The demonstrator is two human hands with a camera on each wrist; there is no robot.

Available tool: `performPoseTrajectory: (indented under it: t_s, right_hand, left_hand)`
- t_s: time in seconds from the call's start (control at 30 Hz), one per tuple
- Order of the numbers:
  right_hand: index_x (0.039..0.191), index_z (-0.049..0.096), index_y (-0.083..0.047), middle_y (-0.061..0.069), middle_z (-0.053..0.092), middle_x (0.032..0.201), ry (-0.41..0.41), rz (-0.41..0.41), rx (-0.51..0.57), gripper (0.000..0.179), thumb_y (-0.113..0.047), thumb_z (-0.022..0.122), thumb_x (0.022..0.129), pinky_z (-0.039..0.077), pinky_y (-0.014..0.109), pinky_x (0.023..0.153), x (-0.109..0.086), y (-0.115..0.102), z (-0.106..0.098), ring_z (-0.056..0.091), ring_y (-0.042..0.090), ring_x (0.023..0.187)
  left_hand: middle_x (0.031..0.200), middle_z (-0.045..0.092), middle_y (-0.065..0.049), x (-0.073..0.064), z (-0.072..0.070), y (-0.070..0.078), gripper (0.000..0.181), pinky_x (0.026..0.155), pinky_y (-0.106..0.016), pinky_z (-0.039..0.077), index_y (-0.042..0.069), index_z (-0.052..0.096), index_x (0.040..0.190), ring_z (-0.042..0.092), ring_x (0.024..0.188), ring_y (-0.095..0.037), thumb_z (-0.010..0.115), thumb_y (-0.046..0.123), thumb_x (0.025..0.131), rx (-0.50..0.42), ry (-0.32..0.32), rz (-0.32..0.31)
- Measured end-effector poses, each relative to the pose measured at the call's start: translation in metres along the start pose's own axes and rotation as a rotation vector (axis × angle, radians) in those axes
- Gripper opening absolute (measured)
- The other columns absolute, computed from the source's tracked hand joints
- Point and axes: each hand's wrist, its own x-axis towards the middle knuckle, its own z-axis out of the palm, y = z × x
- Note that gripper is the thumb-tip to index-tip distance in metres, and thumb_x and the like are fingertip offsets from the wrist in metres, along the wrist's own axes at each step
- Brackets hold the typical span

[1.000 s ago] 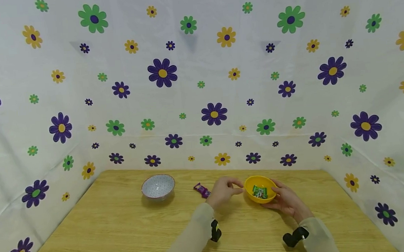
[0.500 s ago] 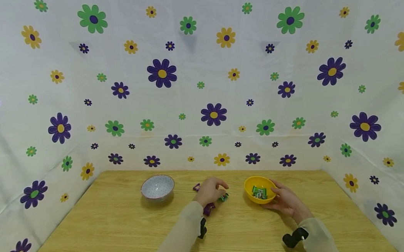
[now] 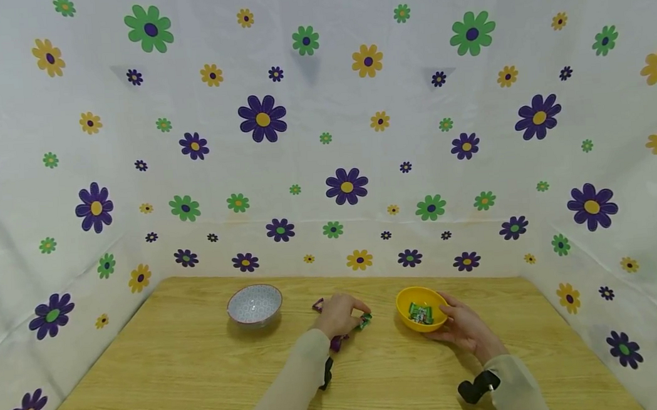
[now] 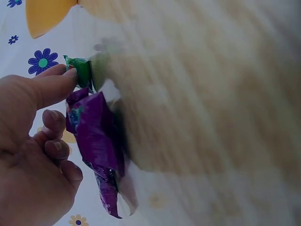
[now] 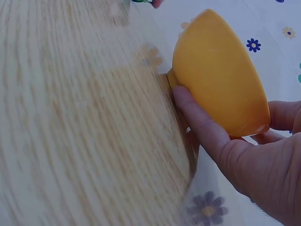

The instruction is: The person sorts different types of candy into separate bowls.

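My left hand (image 3: 338, 315) is low over the table and pinches a green-wrapped candy (image 3: 365, 320) between thumb and index finger. Its other fingers are curled in the left wrist view, near a purple-wrapped candy (image 4: 96, 134). In the head view, another purple wrapper (image 3: 318, 305) shows partly behind the hand. My right hand (image 3: 465, 328) grips the side of a yellow bowl (image 3: 424, 294) that stands upright on the table. Green-wrapped candies (image 3: 420, 314) lie inside the bowl; how many I cannot tell.
A pale patterned bowl with a red rim (image 3: 254, 307) stands on the wooden table (image 3: 163, 372), left of the candies. White flower-printed sheets (image 3: 303, 156) rise behind the table and at both sides.
My left hand has moved left from beside the yellow bowl to the candies and lowered its fingers onto the green one. The right hand and yellow bowl have stayed in place.
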Motion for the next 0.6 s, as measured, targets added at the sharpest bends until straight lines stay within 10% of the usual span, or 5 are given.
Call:
performPoseTrajectory:
  t_s: [0.6]
  right_hand:
    - [0.145, 0.019, -0.018, 0.022, 0.016, 0.145, -0.005, -0.008, -0.018, 0.049, -0.012, 0.032, 0.098, 0.046, 0.054, 0.078, 0.001, 0.0, 0.0, 0.027, 0.045, 0.125]
  left_hand:
    - [0.096, 0.066, 0.004, -0.002, 0.0, -0.009, 0.021, 0.09, -0.052, 0.035, 0.022, 0.072, 0.092, 0.055, 0.1, -0.026, 0.076, 0.026, 0.072, -0.024, 0.008, -0.035]
